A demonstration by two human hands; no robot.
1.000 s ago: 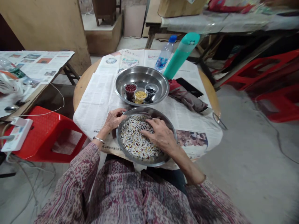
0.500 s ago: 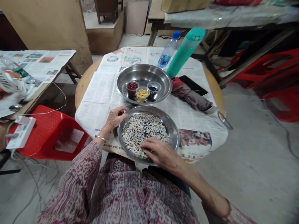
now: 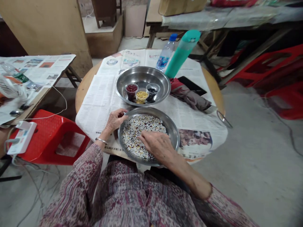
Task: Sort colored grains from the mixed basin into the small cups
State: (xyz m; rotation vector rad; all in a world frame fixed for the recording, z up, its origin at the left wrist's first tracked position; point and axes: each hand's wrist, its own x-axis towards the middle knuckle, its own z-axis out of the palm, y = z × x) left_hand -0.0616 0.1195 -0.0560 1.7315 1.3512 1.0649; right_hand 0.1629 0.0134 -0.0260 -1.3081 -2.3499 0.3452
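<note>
The near steel basin point(image 3: 174, 132) holds a mix of white grains and red, yellow and black beans point(image 3: 133, 138). My left hand point(image 3: 115, 119) grips its left rim, thumb and fingers closed at the edge. Over the mix, on the right side, is my right hand point(image 3: 157, 143) with its fingers curled together; what they hold, if anything, is hidden. Just beyond stands a second steel basin point(image 3: 151, 72). Inside it are three clear cups: one of red beans point(image 3: 131, 89), one of yellow beans point(image 3: 142, 94) and one of black beans point(image 3: 152, 90).
Newspaper point(image 3: 94, 94) covers the round table. Behind the far basin stand a water bottle point(image 3: 164, 55) and a tall green bottle point(image 3: 182, 53). A folded umbrella point(image 3: 189, 96) and a dark phone-like slab point(image 3: 193, 85) lie at the right. A red stool point(image 3: 52, 135) with a power strip point(image 3: 22, 138) is at the left.
My right hand has moved up and slightly inward over the grain mix, and its fingers are more tightly curled. My left hand stays at the rim. The view has shifted slightly.
</note>
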